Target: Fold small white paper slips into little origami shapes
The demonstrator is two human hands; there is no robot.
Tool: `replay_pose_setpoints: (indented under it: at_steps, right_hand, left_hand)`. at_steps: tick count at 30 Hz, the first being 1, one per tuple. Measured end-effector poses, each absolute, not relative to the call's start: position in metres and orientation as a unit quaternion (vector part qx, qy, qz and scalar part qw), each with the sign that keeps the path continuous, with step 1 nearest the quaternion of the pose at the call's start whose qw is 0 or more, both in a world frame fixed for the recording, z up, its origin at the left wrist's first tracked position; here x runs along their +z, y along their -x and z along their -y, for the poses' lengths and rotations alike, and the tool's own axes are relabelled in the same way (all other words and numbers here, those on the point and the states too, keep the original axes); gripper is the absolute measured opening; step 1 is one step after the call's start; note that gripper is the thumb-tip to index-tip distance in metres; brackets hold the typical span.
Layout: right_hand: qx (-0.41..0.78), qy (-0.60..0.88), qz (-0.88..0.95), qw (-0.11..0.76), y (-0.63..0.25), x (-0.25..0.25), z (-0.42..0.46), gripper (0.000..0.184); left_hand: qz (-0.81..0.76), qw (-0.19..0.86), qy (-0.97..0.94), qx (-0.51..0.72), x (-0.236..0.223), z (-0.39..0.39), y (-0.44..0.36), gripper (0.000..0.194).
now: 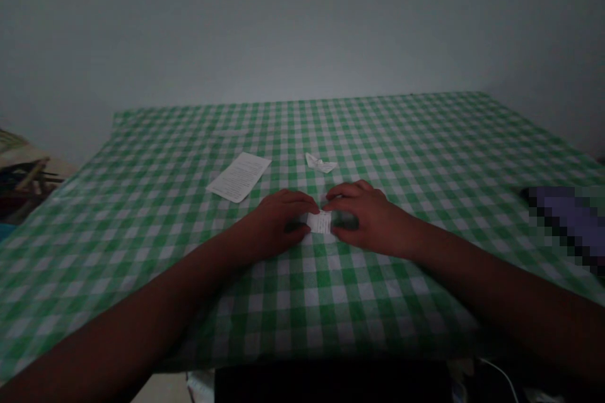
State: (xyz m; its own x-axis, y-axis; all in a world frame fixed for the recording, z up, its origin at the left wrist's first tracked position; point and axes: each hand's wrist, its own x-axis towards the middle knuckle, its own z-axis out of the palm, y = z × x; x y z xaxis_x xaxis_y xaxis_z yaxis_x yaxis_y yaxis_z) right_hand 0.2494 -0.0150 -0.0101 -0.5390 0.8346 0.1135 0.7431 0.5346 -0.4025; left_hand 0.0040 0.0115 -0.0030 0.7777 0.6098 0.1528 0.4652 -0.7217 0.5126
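A small folded piece of printed paper lies near the middle of the table, between my two hands. My left hand has its fingertips and thumb at the paper's left edge. At the opposite edge, the thumb and fingers of my right hand close on the paper in the same way. Both forearms reach in low over the cloth. Just beyond my hands is a small white folded paper shape, with pointed ends. A flat printed sheet lies at an angle beyond my left hand.
A green and white checked tablecloth covers the table, which reaches back to a plain wall. At the right edge is a purple and black item, blurred into blocks. Dark items stand past the table's left side.
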Motion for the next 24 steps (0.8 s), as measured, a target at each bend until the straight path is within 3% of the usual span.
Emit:
replay_pose_setpoints:
  at_steps: [4,11,14,18,24]
  right_hand:
    - [0.174,0.454,0.857,0.171,-0.249,-0.012,0.011,0.028]
    - [0.108,0.456,0.866,0.177,-0.243,-0.013,0.016,0.031]
    - [0.082,0.423,0.884,0.182,-0.243,-0.008,0.018,0.02]
    - [0.105,0.357,0.915,0.158,-0.24,-0.005,0.023,0.022]
    - [0.082,0.394,0.909,0.109,-0.235,0.001,0.035,0.027]
  left_hand:
    - [-0.289,0.226,-0.915,0.166,-0.005,-0.012,-0.003,0.033]
    - [-0.297,0.2,-0.926,0.122,-0.001,-0.011,-0.003,0.028]
    - [-0.325,0.146,-0.929,0.098,0.001,-0.003,-0.007,0.024]
    - [-0.377,0.06,-0.922,0.07,-0.001,0.011,-0.016,0.024]
    - [-0.369,0.127,-0.918,0.063,0.006,0.016,-0.017,0.02]
